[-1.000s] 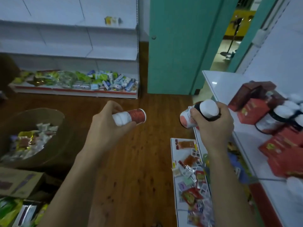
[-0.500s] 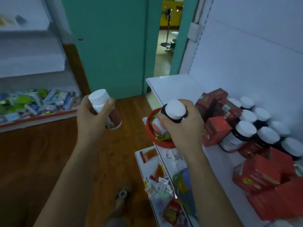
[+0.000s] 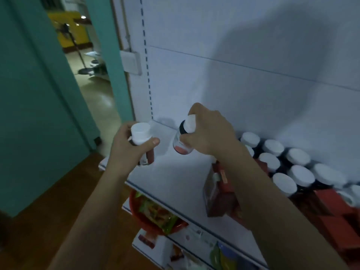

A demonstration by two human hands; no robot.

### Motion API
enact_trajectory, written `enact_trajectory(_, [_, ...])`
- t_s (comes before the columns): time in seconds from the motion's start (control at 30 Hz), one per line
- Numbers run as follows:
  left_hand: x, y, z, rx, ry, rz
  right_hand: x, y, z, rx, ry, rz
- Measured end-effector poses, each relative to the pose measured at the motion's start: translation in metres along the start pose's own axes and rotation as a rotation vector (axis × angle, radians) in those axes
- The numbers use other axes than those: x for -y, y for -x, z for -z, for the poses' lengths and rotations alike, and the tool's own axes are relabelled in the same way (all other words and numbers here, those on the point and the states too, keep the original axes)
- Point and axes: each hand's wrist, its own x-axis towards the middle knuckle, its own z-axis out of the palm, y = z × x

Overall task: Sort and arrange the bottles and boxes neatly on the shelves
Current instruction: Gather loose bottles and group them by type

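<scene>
Capped bottle (image 3: pixel 140 134) sits upright in your left hand (image 3: pixel 124 151), fingers wrapped round it, over the shelf's (image 3: pixel 175 172) left end. Second bottle (image 3: pixel 182 144) is tilted just above that shelf, your right hand (image 3: pixel 210 135) grasping its cap and neck. Standing bottles (image 3: pixel 298 156) and red boxes (image 3: pixel 218 195) crowd the shelf's right side.

Left hand (image 3: pixel 126 151) — white-capped bottle (image 3: pixel 140 134) turned from lying sideways to cap-up, and carried from over the floor to the front-left corner of the shelf (image 3: pixel 175 172). Right hand (image 3: pixel 210 133) — dark bottle (image 3: pixel 181 145) carried from before the shelf's front edge to over its bare left end, now tilted.
</scene>
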Motion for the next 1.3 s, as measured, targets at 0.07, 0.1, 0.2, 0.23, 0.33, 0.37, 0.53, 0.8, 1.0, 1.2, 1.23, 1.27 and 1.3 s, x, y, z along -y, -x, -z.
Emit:
enact_trajectory(0.07, [0.009, -0.018, -0.03, 0.143, -0.013, -0.034, -0.014, -0.022, 0.003, 0.083, 0.142, -0.1])
enact_trajectory(0.1, [0.014, -0.023, -0.043, 0.21, -0.037, -0.052, -0.022, -0.031, 0.003, 0.112, 0.187, -0.144])
enact_trajectory(0.2, [0.025, -0.031, -0.078, 0.348, -0.113, -0.111, -0.047, -0.047, -0.001, 0.137, 0.253, -0.232])
enact_trajectory(0.23, [0.028, -0.032, -0.088, 0.378, -0.121, -0.116, -0.054, -0.049, -0.003, 0.129, 0.247, -0.261])
enact_trajectory(0.33, [0.032, -0.034, -0.113, 0.438, -0.106, -0.111, -0.07, -0.048, -0.004, 0.034, 0.193, -0.316])
enact_trajectory(0.37, [0.033, -0.035, -0.119, 0.46, -0.089, -0.094, -0.074, -0.046, -0.002, -0.011, 0.18, -0.318])
enact_trajectory(0.53, [0.03, -0.033, -0.127, 0.575, -0.248, -0.11, -0.09, -0.025, 0.016, -0.138, 0.16, -0.338])
enact_trajectory(0.8, [-0.036, -0.063, -0.103, 0.663, -0.729, -0.213, -0.131, 0.029, 0.059, -0.172, 0.228, -0.372])
enact_trajectory(1.0, [-0.121, -0.05, -0.148, 0.72, -0.852, -0.405, -0.196, 0.121, 0.104, -0.292, 0.284, -0.486])
enact_trajectory(1.2, [-0.184, 0.029, -0.238, 0.785, -0.991, -0.524, -0.277, 0.254, 0.17, -0.262, 0.339, -0.64])
enact_trajectory(1.23, [-0.193, 0.046, -0.255, 0.791, -0.997, -0.552, -0.291, 0.278, 0.181, -0.26, 0.346, -0.664])
enact_trajectory(1.27, [-0.202, 0.065, -0.274, 0.801, -0.994, -0.58, -0.306, 0.304, 0.191, -0.261, 0.35, -0.693])
enact_trajectory(1.3, [-0.209, 0.086, -0.294, 0.813, -0.983, -0.606, -0.32, 0.332, 0.2, -0.269, 0.355, -0.724])
